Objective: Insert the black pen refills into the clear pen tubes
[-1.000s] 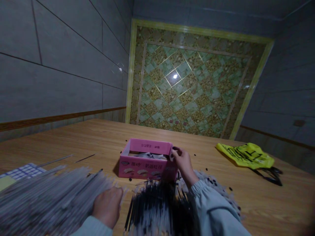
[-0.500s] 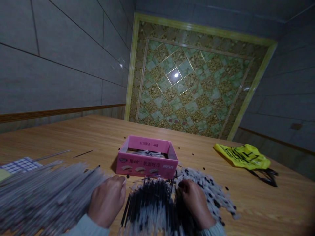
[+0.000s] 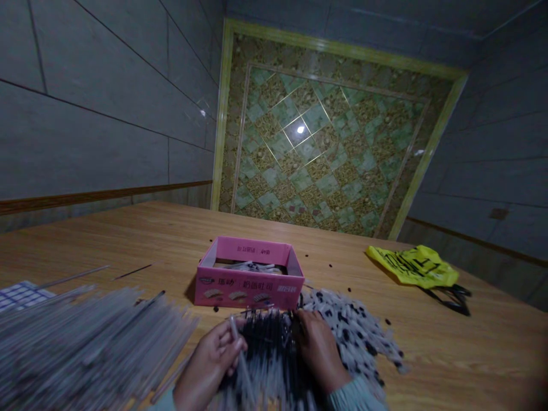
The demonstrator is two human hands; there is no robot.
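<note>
My left hand (image 3: pixel 212 362) is closed around a thin clear pen tube (image 3: pixel 240 357), held over a heap of black ink refills (image 3: pixel 268 357). My right hand (image 3: pixel 319 348) rests on the right side of that heap with its fingers curled down into the refills; what they pinch is hidden. A large pile of clear pen tubes (image 3: pixel 85 342) lies to the left. A heap of small black-and-white pen caps (image 3: pixel 355 331) lies to the right. An open pink cardboard box (image 3: pixel 248 274) with a few finished pieces stands just beyond the hands.
All this lies on a wooden table (image 3: pixel 449 348). A yellow plastic bag (image 3: pixel 413 265) with black handles lies at the right. A sheet with a blue grid (image 3: pixel 21 294) shows at the far left. Two loose thin sticks (image 3: pixel 128 271) and scattered black bits lie near the box.
My right hand drew back from the pink box's corner to the refill heap. My left hand left the tube pile and now holds one clear tube over the refills.
</note>
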